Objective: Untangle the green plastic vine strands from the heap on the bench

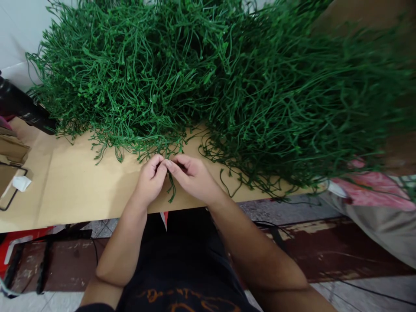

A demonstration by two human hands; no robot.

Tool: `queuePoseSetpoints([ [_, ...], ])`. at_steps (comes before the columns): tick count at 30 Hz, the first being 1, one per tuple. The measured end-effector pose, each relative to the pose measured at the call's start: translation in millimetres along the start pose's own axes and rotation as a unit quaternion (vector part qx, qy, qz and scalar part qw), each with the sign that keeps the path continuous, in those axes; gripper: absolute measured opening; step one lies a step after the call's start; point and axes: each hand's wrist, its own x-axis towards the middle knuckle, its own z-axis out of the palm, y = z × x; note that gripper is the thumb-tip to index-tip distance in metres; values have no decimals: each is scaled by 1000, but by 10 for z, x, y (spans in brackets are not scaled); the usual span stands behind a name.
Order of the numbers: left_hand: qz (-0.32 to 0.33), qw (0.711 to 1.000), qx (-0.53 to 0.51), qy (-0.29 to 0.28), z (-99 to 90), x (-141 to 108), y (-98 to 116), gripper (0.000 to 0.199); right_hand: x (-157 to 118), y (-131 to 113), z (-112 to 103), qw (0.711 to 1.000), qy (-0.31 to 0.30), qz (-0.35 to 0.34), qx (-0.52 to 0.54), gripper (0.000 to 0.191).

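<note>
My left hand (152, 177) and my right hand (192, 175) meet over the front part of the table, thumbs and fingertips pinched together. Between them they grip a thin green plastic stem (171, 188), its lower end hanging below my fingertips. The rest of that stem is covered by my fingers. Just beyond my hands rises a large heap of the same green stems (136, 78), thin and curved with small branched tips. A few loose stems (232, 184) lie on the table to the right of my right hand.
Brown cardboard (81, 182) covers the table. A black bottle (29, 106) leans at the left, near a black-framed item (11, 195) and a white scrap (21, 183). At the right are a pink patterned cloth (373, 188) and part of another person's beige clothing (367, 221).
</note>
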Motion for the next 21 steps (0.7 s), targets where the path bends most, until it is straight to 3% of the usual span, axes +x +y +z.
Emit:
queuePoseSetpoints([
  [5,21,999,29,-10,1,-1,-25,21,22,26,-86,999,-5,38,23,31],
  [11,54,995,87,4,5,4,-62,8,58,56,-131,999,41,24,-7,27],
  [15,65,993,94,24,8,-2,-93,3,39,19,-123,999,36,28,-21,23],
  [21,39,996,57,48,14,3,-150,2,58,14,-104,999,18,47,-10,15],
])
